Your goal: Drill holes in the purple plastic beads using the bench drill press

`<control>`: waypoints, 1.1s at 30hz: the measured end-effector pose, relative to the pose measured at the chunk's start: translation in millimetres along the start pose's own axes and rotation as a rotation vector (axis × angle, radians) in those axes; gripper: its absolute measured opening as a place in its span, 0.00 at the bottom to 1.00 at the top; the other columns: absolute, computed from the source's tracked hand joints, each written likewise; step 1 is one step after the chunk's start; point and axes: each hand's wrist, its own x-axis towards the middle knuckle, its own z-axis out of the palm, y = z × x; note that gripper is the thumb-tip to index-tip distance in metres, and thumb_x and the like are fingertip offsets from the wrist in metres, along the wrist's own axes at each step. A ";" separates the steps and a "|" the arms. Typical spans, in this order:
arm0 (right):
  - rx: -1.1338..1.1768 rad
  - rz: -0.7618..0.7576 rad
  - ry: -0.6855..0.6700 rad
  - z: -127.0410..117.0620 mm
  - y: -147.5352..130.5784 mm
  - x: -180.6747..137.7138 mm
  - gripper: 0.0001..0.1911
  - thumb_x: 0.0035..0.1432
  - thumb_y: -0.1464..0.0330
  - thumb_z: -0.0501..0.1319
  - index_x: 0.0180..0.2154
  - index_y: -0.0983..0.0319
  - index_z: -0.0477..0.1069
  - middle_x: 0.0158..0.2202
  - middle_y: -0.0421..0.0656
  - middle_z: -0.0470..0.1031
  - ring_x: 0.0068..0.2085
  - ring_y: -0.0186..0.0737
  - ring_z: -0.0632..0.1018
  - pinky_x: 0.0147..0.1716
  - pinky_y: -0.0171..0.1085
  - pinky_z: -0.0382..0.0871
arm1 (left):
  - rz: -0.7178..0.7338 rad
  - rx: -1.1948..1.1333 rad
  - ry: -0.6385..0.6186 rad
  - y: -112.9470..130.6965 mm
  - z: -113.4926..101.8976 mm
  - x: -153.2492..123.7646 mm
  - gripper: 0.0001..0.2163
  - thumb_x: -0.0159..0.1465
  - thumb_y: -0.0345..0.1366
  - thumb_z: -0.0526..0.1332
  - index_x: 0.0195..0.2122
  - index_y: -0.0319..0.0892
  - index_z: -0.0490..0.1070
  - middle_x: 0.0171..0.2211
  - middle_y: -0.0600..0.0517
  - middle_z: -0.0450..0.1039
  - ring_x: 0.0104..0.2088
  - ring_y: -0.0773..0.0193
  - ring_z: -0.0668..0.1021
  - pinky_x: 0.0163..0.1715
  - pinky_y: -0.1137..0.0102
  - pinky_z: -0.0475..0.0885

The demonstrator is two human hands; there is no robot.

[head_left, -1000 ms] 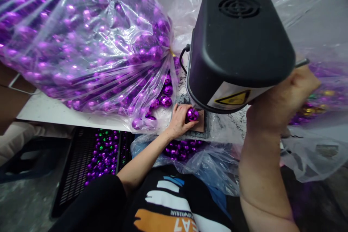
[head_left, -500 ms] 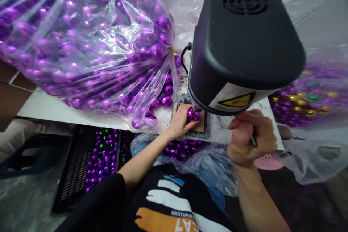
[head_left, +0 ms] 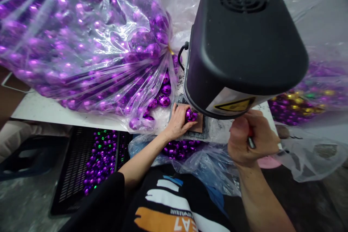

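Note:
My left hand (head_left: 178,123) pinches a faceted purple ball (head_left: 190,115) and holds it on a small brown pad (head_left: 200,126) under the black machine head (head_left: 241,40). My right hand (head_left: 251,139) is closed round a lever handle with a red grip and metal rod (head_left: 250,138), low beside the machine's front right. The ball sits half hidden beneath the machine's lower rim.
A huge clear bag of purple balls (head_left: 81,43) fills the left of the white table (head_left: 40,110). Another bag with purple, gold and green balls (head_left: 301,103) lies right. A bag of purple balls (head_left: 182,150) rests on my lap. A black crate of balls (head_left: 100,159) stands below left.
My right hand has come down from beside the machine head, pulling the lever handle low. My left hand keeps the ball on the pad.

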 end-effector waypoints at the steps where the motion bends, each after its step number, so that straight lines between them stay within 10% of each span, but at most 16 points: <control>1: -0.005 0.000 -0.004 0.1 0.6 -0.2 0.06 0.65 0.70 0.58 0.39 0.55 0.74 0.30 0.40 0.76 0.36 0.39 0.80 0.36 0.41 0.75 | -0.004 -0.007 -0.005 0.1 0.0 -0.1 0.20 0.70 0.46 0.64 0.59 0.44 0.70 0.54 0.42 0.77 0.57 0.47 0.77 0.69 0.44 0.62; 21: 0.092 -0.137 0.034 22.3 30.0 -20.5 0.06 0.62 0.67 0.59 0.38 0.58 0.74 0.25 0.38 0.70 0.26 0.34 0.70 0.36 0.42 0.73 | 0.018 0.018 0.027 -1.1 1.2 -0.2 0.21 0.69 0.45 0.66 0.60 0.43 0.68 0.54 0.42 0.77 0.57 0.47 0.77 0.69 0.45 0.62; 33: 0.221 0.365 0.137 8.7 -16.8 55.1 0.26 0.69 0.52 0.55 0.24 0.62 0.72 0.18 0.35 0.57 0.20 0.26 0.61 0.23 0.34 0.49 | 0.029 -0.009 0.153 2.6 -2.1 -4.0 0.24 0.67 0.45 0.69 0.59 0.41 0.66 0.55 0.40 0.74 0.59 0.46 0.75 0.66 0.48 0.65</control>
